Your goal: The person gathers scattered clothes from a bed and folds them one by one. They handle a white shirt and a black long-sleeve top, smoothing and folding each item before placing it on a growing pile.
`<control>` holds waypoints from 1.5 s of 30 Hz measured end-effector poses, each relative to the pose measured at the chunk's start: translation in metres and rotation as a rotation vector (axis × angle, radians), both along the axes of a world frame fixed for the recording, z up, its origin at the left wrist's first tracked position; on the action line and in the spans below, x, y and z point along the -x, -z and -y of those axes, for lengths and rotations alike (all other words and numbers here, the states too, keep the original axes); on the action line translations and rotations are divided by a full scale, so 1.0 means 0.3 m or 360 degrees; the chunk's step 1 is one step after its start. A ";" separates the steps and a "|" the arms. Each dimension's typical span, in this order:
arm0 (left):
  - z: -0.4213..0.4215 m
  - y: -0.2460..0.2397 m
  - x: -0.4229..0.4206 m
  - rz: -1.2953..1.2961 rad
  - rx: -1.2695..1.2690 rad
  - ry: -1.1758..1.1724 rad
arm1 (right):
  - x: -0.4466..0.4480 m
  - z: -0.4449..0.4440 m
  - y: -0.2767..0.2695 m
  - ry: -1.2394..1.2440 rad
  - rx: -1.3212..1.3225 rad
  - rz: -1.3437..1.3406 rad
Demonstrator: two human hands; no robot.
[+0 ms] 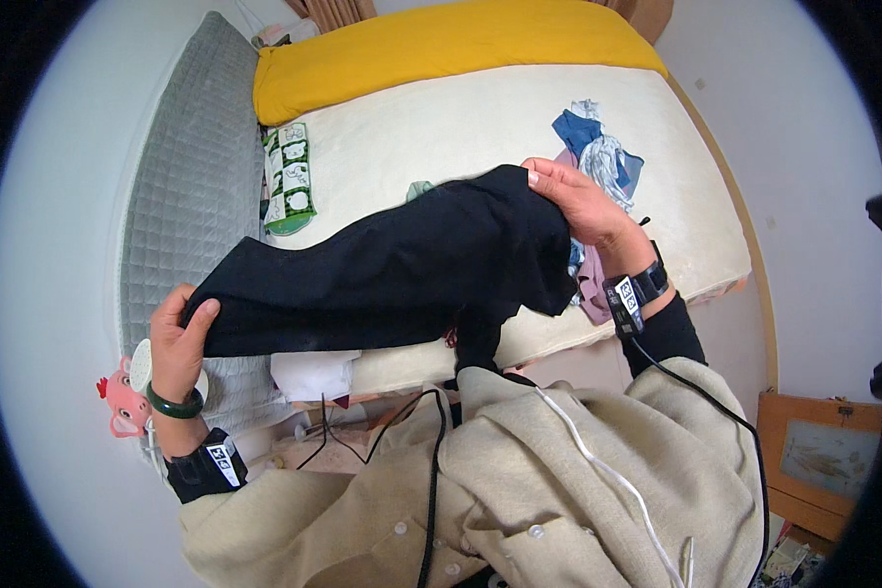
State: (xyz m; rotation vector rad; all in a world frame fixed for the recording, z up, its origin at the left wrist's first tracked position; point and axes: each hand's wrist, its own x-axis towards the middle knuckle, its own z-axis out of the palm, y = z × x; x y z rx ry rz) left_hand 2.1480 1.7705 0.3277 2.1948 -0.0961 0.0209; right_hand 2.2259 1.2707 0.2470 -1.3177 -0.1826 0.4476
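A black cloth garment point(367, 272) is stretched out sideways over the near part of the bed. Its left end is pinched between the thumb and fingers of my left hand point(179, 334). My right hand point(584, 202) grips the upper corner at the other end. Part of the garment hangs down at the right, and its exact kind cannot be told. Behind it a small piece of green cloth point(419, 189) shows on the cream bed sheet point(441, 110). Blue, white and pink clothes point(604, 158) lie in a loose heap beyond my right hand, partly hidden by it.
A yellow quilt point(448, 44) is folded along the bed's far side. A green and white patterned pillow point(290, 176) lies by the grey quilted headboard point(191, 162). White folded cloth point(314, 373) rests at the near edge. A wooden cabinet point(816, 448) stands at right; black cables point(434, 470) hang before me.
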 end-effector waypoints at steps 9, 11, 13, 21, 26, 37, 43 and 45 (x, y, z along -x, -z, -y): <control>0.475 0.264 -0.037 0.0169 0.0199 0.0732 | 0.112 -0.328 0.090 -0.0555 -0.0078 0.0096; 0.536 0.327 -0.053 -0.0053 0.0224 0.0907 | 0.117 -0.348 0.093 -0.0489 -0.0175 -0.0068; 0.540 0.357 -0.029 -0.0175 0.0408 0.0844 | 0.118 -0.338 0.098 -0.0207 -0.0152 0.0064; 0.506 0.365 0.024 -0.0296 0.0732 0.0585 | 0.226 -0.256 0.207 -0.0110 0.0696 0.1142; 0.498 0.356 0.035 -0.0398 0.0836 0.0588 | 0.249 -0.282 0.258 -0.0095 0.0774 0.0882; 0.493 0.379 0.052 -0.0559 0.1149 0.0565 | 0.238 -0.356 0.209 -0.0007 0.0682 0.1092; 0.455 0.386 0.051 -0.0601 0.1198 0.0428 | 0.206 -0.235 0.194 -0.0035 0.0252 0.0288; 0.450 0.396 0.049 -0.0638 0.1165 0.0413 | 0.192 -0.202 0.184 -0.0093 0.0218 0.0316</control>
